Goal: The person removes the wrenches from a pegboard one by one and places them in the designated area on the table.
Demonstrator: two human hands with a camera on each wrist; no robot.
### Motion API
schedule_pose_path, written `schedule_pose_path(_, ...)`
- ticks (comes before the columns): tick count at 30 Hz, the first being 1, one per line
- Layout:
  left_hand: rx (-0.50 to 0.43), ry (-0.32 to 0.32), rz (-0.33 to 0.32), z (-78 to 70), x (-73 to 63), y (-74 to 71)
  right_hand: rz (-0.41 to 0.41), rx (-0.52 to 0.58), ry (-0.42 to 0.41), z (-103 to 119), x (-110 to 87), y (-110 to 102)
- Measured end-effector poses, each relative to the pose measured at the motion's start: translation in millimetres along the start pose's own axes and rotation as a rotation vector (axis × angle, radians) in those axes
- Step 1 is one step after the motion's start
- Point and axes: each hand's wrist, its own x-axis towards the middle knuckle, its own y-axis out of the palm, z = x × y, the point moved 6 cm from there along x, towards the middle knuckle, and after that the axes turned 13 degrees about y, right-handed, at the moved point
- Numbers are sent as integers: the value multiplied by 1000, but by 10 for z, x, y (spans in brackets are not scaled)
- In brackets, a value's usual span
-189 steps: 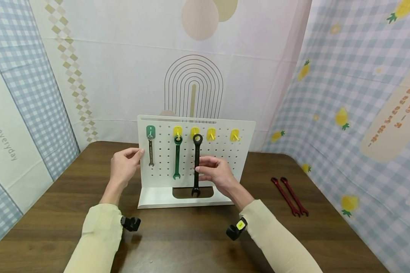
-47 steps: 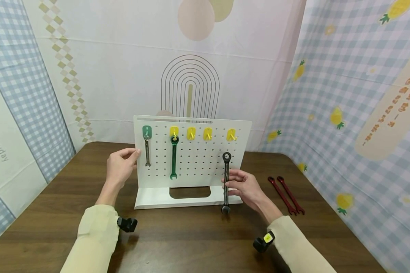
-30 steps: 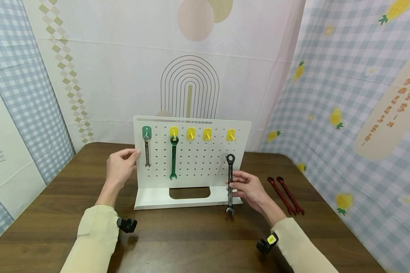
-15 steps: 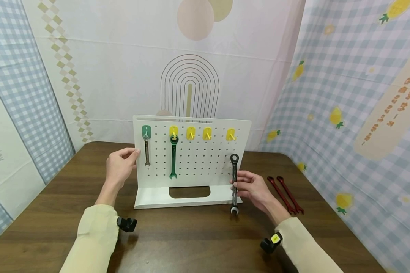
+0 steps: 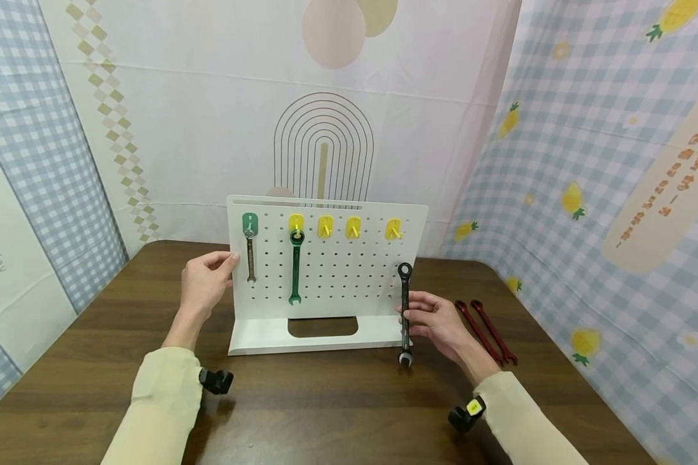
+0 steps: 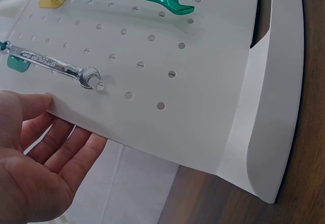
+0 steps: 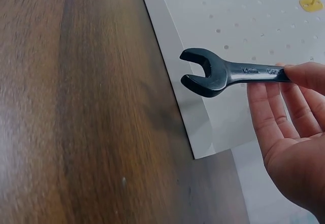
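My right hand (image 5: 439,323) pinches a black combination wrench (image 5: 405,310) between thumb and fingers, ring end up, in front of the pegboard's right edge. Its open end (image 7: 205,74) points away from the fingers in the right wrist view. The white pegboard (image 5: 337,271) stands upright, and my left hand (image 5: 205,281) pinches its left edge, thumb in front and fingers behind. A small silver wrench (image 6: 51,61) hangs from a green hook (image 5: 249,223) at the left. Beside it a green wrench (image 5: 295,271) hangs from a yellow hook (image 5: 296,222).
Three more yellow hooks, among them the rightmost hook (image 5: 393,229), carry nothing. Two dark red wrenches (image 5: 493,330) lie side by side on the wooden table (image 5: 302,413) to the right. Patterned cloth (image 5: 209,129) hangs behind the table and along both sides.
My right hand has taken the black wrench from before the third hook, down and right to the board's right edge; lately it drifts slowly right. The left hand keeps its grip.
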Motion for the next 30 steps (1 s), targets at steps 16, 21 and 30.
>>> schedule_pose_path(16, 11, 1, 0, 8, 4, 0, -7, -9, -10, 2, -55, -104)
schedule_pose_path(21, 9, 1, -1, 13, 5, 6, -18, -22, -16, -22, -62, -142)
schedule_pose_path(30, 3, 0, -2, 29, 10, 8, -29, -14, -2, -39, -57, -197)
